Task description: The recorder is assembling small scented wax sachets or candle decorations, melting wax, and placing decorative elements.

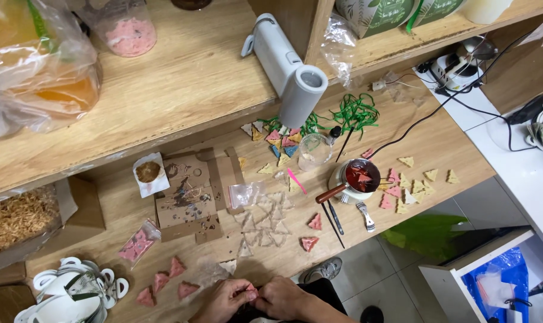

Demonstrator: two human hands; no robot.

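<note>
At the bottom of the view my left hand [220, 299] and my right hand [280, 297] meet at the near edge of the wooden table [439, 149]. Together they pinch a small pink triangular piece [249, 290] between the fingertips. More pink triangles [175, 268] lie on the table just left of my hands. Two others [311, 232] sit further right, beside a patch of small clear bags [264, 222].
A small pot of red liquid [360, 175] with a wooden handle stands mid-right, with a fork [365, 216], thin tools and cream and pink triangles [403, 191] around it. Stained cardboard [190, 194], a clear cup [313, 149], green ribbon [355, 112], white tape rolls [74, 287] and a grey cylinder device [292, 75] also sit here.
</note>
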